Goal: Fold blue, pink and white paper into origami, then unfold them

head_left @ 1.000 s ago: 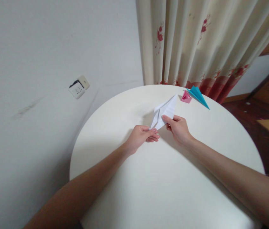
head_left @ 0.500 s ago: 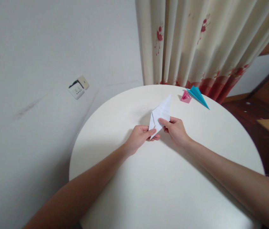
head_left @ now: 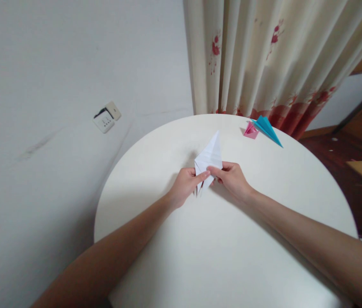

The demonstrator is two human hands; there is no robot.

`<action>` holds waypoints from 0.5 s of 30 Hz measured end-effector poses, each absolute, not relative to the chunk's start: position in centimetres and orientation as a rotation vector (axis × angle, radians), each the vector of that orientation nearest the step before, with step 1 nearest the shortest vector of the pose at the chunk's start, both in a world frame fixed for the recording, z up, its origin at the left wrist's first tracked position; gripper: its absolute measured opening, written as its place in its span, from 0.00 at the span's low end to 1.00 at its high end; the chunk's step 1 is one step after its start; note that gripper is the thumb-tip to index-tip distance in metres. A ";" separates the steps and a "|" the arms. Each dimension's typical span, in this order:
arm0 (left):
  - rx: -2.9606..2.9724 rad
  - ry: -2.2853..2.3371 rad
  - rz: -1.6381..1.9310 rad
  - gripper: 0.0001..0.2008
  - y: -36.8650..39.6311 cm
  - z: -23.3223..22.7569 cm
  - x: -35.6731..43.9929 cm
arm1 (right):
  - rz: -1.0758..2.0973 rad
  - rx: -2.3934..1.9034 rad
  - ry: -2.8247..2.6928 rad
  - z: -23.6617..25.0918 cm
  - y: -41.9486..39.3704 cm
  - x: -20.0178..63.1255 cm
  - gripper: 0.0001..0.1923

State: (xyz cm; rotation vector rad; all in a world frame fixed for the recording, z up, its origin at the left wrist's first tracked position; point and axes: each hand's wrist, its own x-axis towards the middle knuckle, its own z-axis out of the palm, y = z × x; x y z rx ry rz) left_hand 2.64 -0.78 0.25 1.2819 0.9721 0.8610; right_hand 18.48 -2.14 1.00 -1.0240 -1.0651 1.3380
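A folded white paper piece (head_left: pixel 210 155), pointed like a kite, is held above the round white table (head_left: pixel 225 248). My left hand (head_left: pixel 185 184) pinches its lower left edge with thumb and fingers. My right hand (head_left: pixel 232 177) pinches its lower right edge, thumb on top. The two thumbs almost meet at the paper's middle. The paper's long tip points away from me, nearly straight up in the view.
A small pink folded paper (head_left: pixel 250 130) and a blue folded paper plane (head_left: pixel 268 129) lie at the table's far right edge. A flowered curtain (head_left: pixel 264 55) hangs behind. A wall socket (head_left: pixel 106 118) is on the left wall. Wooden floor lies to the right.
The white paper has turned counter-clockwise, its tip swinging from upper right to nearly straight up. Both hands have shifted slightly left and closer together.
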 end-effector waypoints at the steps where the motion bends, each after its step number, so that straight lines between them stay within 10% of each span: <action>1: 1.289 0.985 0.846 0.19 -0.8 0.3 2.6 | 1.351 -1.015 -1.051 1.1 -2.3 18.4 0.13; 15: 1.261 1.060 0.683 0.18 -1.4 1.2 2.8 | 1.298 -1.041 -0.815 -0.3 -1.5 18.8 0.13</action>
